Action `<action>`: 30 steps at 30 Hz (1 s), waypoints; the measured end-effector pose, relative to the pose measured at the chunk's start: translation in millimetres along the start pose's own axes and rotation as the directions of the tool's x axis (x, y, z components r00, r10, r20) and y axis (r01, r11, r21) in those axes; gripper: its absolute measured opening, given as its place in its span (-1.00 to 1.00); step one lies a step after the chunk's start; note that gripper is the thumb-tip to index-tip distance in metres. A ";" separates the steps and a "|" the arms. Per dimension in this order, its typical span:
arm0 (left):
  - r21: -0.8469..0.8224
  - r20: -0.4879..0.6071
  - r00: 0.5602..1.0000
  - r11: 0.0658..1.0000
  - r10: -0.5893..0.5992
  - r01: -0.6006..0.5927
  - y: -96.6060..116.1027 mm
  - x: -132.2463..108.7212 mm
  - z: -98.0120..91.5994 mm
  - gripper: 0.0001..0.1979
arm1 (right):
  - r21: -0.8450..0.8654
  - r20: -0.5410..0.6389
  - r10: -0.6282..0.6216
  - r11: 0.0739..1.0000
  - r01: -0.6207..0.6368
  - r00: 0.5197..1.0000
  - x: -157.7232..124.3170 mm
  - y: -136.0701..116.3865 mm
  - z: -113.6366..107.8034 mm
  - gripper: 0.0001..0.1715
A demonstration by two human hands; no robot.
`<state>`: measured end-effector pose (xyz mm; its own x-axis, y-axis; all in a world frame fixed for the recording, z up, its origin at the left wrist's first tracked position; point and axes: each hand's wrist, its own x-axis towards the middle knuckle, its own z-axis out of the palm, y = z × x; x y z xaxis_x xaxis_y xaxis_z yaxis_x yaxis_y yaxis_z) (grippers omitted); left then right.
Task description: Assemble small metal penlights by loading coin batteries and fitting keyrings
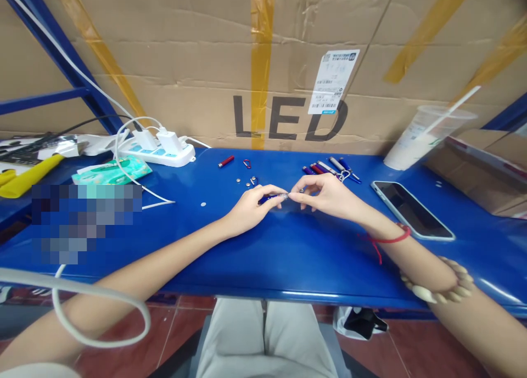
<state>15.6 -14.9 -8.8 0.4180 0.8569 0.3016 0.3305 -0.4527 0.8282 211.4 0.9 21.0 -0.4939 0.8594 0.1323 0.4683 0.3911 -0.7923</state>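
Observation:
My left hand [251,209] is closed around a small blue keychain flashlight [265,199], mostly covered by the fingers. At its silver end [285,196], the thumb and fingertips of my right hand [325,196] pinch together; whether they also hold a separate small part is hidden. Just behind the left hand are small round button cells [238,180] and a blue carabiner clip [254,181]. Farther back lie a red keychain flashlight [226,161] and a red carabiner clip [246,163]. Several similar flashlights [323,167] with clips lie in a group behind the right hand.
A phone [411,209] and a tilted plastic cup [415,139] with a straw are on the right. On the left are a power strip [177,157], a tissue pack [123,171] and a yellow object [35,178]. A white cable [142,317] loops over my left forearm. A cardboard box [197,65] stands behind.

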 end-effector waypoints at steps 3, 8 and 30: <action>-0.028 -0.019 1.000 1.000 -0.001 0.001 -0.7 2.3 -3.2 -0.74 | 0.015 0.029 -0.001 1.000 0.000 1.000 -0.4 -1.4 -5.0 -0.57; -0.192 -0.025 0.995 0.977 -0.096 0.090 0.1 2.9 -4.6 -0.70 | 0.045 0.025 -0.019 0.999 0.018 1.000 2.6 3.7 -4.2 -0.50; -0.540 -0.386 0.866 0.839 -0.318 0.068 -15.3 19.0 -71.4 -0.63 | -0.655 0.027 -0.100 0.750 0.094 0.995 72.3 -4.6 30.9 -0.65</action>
<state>-42.0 25.9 18.1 -0.0695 0.9813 0.1796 -0.1516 -0.1884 0.9703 150.9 51.0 15.8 -0.5583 0.8065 0.1946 0.7848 0.5894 -0.1915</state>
